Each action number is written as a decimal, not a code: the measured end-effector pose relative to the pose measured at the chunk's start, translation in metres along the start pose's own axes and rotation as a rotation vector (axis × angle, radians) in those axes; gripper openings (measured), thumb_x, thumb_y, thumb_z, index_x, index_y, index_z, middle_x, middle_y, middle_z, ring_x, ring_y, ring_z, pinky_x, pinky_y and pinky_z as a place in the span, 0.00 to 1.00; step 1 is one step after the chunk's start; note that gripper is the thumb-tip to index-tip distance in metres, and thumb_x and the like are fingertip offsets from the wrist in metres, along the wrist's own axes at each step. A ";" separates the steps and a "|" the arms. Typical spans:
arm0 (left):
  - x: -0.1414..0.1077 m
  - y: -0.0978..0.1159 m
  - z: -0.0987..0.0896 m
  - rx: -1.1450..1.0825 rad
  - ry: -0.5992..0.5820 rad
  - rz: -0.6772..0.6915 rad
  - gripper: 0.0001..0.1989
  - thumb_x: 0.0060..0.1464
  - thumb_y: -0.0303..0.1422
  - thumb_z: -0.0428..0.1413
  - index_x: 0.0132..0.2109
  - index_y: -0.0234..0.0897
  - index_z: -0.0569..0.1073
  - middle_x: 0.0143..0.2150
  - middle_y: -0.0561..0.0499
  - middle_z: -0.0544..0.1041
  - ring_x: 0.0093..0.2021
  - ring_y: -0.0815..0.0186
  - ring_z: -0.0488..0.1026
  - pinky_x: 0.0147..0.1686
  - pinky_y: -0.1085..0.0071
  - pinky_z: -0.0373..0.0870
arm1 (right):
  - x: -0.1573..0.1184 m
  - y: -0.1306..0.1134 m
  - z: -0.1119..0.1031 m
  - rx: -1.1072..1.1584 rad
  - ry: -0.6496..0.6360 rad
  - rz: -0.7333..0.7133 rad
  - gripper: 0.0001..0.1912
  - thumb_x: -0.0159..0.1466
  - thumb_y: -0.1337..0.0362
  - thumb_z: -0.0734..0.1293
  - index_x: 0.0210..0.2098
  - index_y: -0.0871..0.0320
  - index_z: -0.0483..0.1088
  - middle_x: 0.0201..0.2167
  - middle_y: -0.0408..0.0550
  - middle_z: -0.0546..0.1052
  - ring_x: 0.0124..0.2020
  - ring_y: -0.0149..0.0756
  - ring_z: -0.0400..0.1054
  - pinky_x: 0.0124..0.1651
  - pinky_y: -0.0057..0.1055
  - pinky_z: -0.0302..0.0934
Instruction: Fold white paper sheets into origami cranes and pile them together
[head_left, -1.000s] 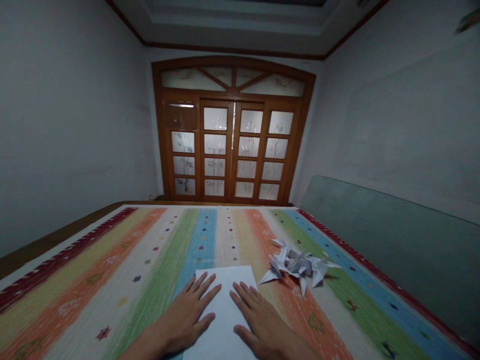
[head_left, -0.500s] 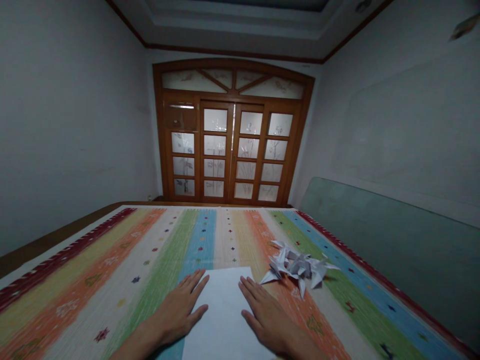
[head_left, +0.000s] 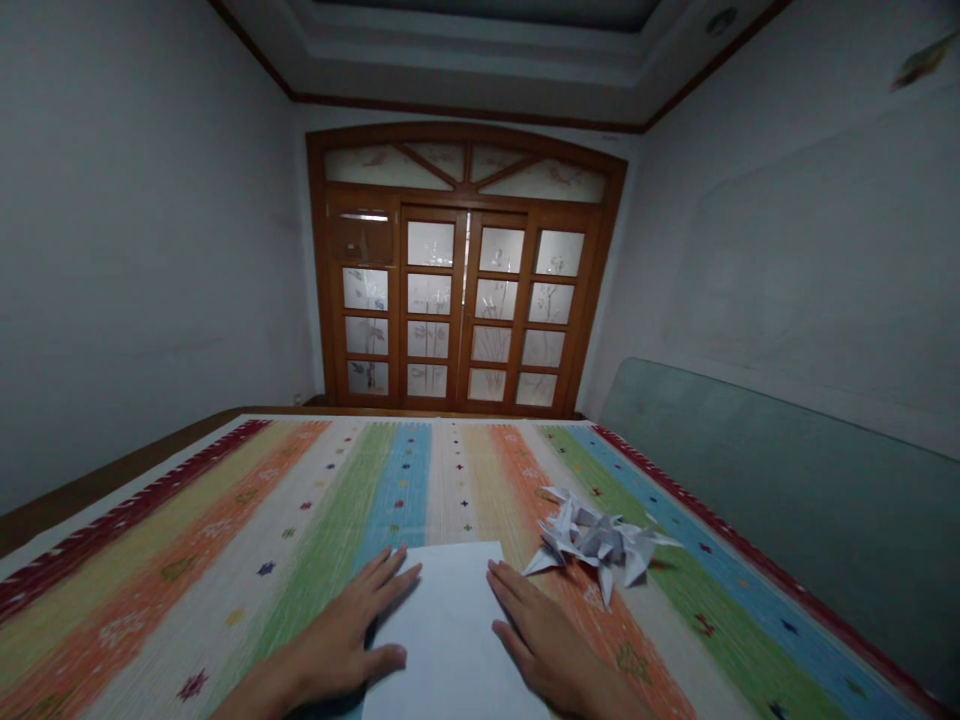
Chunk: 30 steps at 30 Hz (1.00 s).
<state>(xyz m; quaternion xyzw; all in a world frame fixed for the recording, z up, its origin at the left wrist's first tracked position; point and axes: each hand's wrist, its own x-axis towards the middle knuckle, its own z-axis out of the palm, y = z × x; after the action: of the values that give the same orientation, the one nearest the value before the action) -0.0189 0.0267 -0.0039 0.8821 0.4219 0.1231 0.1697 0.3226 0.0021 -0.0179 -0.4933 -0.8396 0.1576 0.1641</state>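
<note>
A white sheet of paper (head_left: 450, 630) lies flat on the striped tablecloth in front of me, running out of the bottom of the view. My left hand (head_left: 352, 630) is at its left edge, fingers stretched out and thumb apart, with the fingertips over the paper's border. On the other side, my right hand (head_left: 541, 635) rests along the right edge with its fingers extended. Neither hand grips anything. Several folded paper cranes (head_left: 596, 540) sit in a cluster just beyond my right hand, overlapping one another.
The tablecloth (head_left: 315, 520) has coloured stripes and covers the table. A pale green panel (head_left: 780, 480) stands along the right side. Wooden doors with glass panes (head_left: 465, 300) are at the far end, between white walls.
My left hand has shifted slightly, its thumb lower and a little left, more widely parted from the fingers. My right hand has slid slightly right and down. The cranes have not moved.
</note>
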 end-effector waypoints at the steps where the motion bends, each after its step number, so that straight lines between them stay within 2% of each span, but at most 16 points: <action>1: -0.001 0.001 -0.003 -0.053 -0.038 0.032 0.44 0.58 0.54 0.61 0.74 0.52 0.54 0.78 0.47 0.45 0.76 0.43 0.41 0.70 0.41 0.47 | 0.000 0.002 0.001 0.008 0.008 -0.004 0.29 0.74 0.57 0.59 0.72 0.57 0.57 0.74 0.54 0.55 0.73 0.47 0.52 0.73 0.47 0.51; 3: -0.003 0.002 -0.009 -0.130 -0.113 0.067 0.42 0.57 0.45 0.64 0.73 0.56 0.55 0.78 0.51 0.44 0.76 0.44 0.39 0.70 0.39 0.47 | -0.001 0.004 0.002 0.019 0.017 -0.015 0.27 0.74 0.61 0.57 0.71 0.57 0.59 0.73 0.53 0.57 0.73 0.46 0.54 0.73 0.46 0.51; 6: -0.006 0.006 -0.014 -0.140 -0.164 0.033 0.40 0.52 0.27 0.60 0.70 0.55 0.63 0.78 0.54 0.45 0.76 0.45 0.38 0.69 0.37 0.44 | -0.002 0.009 0.003 0.028 0.050 -0.035 0.29 0.69 0.71 0.57 0.68 0.54 0.64 0.72 0.52 0.60 0.72 0.44 0.56 0.72 0.47 0.54; 8: -0.006 0.007 -0.014 -0.120 -0.160 -0.002 0.44 0.44 0.21 0.56 0.69 0.54 0.65 0.78 0.54 0.46 0.76 0.45 0.39 0.70 0.37 0.44 | -0.002 0.012 0.004 0.043 0.089 -0.070 0.32 0.65 0.76 0.57 0.66 0.52 0.67 0.70 0.52 0.65 0.70 0.43 0.59 0.71 0.48 0.56; 10: -0.005 0.007 -0.012 -0.110 -0.153 -0.017 0.47 0.40 0.19 0.54 0.68 0.54 0.66 0.78 0.55 0.47 0.76 0.45 0.40 0.70 0.38 0.45 | -0.001 0.016 0.003 0.077 0.125 -0.120 0.32 0.63 0.77 0.56 0.62 0.52 0.70 0.67 0.52 0.69 0.68 0.42 0.62 0.69 0.48 0.59; 13: -0.003 0.006 -0.011 -0.114 -0.147 -0.012 0.47 0.39 0.19 0.53 0.68 0.54 0.66 0.77 0.55 0.48 0.76 0.46 0.41 0.70 0.38 0.46 | 0.000 0.020 -0.003 0.140 0.120 -0.154 0.28 0.62 0.76 0.57 0.57 0.54 0.74 0.64 0.54 0.72 0.66 0.44 0.65 0.68 0.50 0.60; 16: -0.002 0.007 -0.015 -0.142 -0.160 -0.021 0.46 0.39 0.20 0.54 0.67 0.53 0.67 0.77 0.54 0.49 0.76 0.46 0.42 0.70 0.38 0.46 | 0.002 0.020 -0.012 0.198 0.091 -0.133 0.30 0.60 0.78 0.56 0.55 0.52 0.75 0.63 0.51 0.74 0.66 0.42 0.66 0.68 0.51 0.60; 19: -0.003 0.009 -0.018 -0.178 -0.161 -0.025 0.41 0.44 0.22 0.58 0.66 0.53 0.69 0.77 0.52 0.50 0.76 0.46 0.43 0.70 0.38 0.46 | 0.001 0.017 -0.020 0.221 0.044 -0.122 0.32 0.58 0.78 0.57 0.56 0.52 0.75 0.64 0.50 0.72 0.67 0.41 0.64 0.69 0.50 0.57; 22: -0.002 0.007 -0.016 -0.220 -0.116 -0.028 0.27 0.54 0.29 0.60 0.61 0.51 0.75 0.76 0.50 0.54 0.76 0.46 0.45 0.70 0.40 0.47 | -0.001 0.014 -0.025 0.235 -0.018 -0.108 0.36 0.52 0.77 0.60 0.58 0.51 0.73 0.67 0.50 0.69 0.70 0.43 0.60 0.71 0.50 0.53; 25: 0.000 -0.003 -0.009 -0.263 -0.049 -0.028 0.15 0.62 0.36 0.58 0.54 0.49 0.81 0.74 0.49 0.60 0.76 0.50 0.48 0.71 0.43 0.48 | -0.002 0.012 -0.028 0.244 -0.064 -0.076 0.38 0.49 0.77 0.62 0.59 0.50 0.73 0.69 0.49 0.66 0.71 0.45 0.58 0.72 0.50 0.51; 27: 0.002 -0.013 -0.003 -0.299 -0.015 -0.013 0.14 0.65 0.42 0.56 0.51 0.47 0.82 0.73 0.48 0.63 0.75 0.51 0.51 0.71 0.46 0.47 | -0.001 0.012 -0.029 0.246 -0.101 -0.057 0.38 0.49 0.76 0.61 0.58 0.51 0.74 0.70 0.50 0.65 0.71 0.46 0.57 0.72 0.50 0.50; 30: 0.005 -0.023 0.003 -0.364 0.010 -0.014 0.19 0.65 0.50 0.54 0.48 0.45 0.83 0.71 0.46 0.67 0.75 0.50 0.52 0.71 0.46 0.48 | 0.002 0.014 -0.030 0.256 -0.146 -0.045 0.35 0.52 0.76 0.61 0.57 0.53 0.75 0.70 0.53 0.65 0.71 0.46 0.56 0.72 0.48 0.50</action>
<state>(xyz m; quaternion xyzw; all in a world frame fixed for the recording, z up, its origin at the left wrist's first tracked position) -0.0313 0.0435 -0.0157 0.8332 0.3998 0.2006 0.3252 0.3461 0.0135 0.0034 -0.4365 -0.8332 0.2952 0.1676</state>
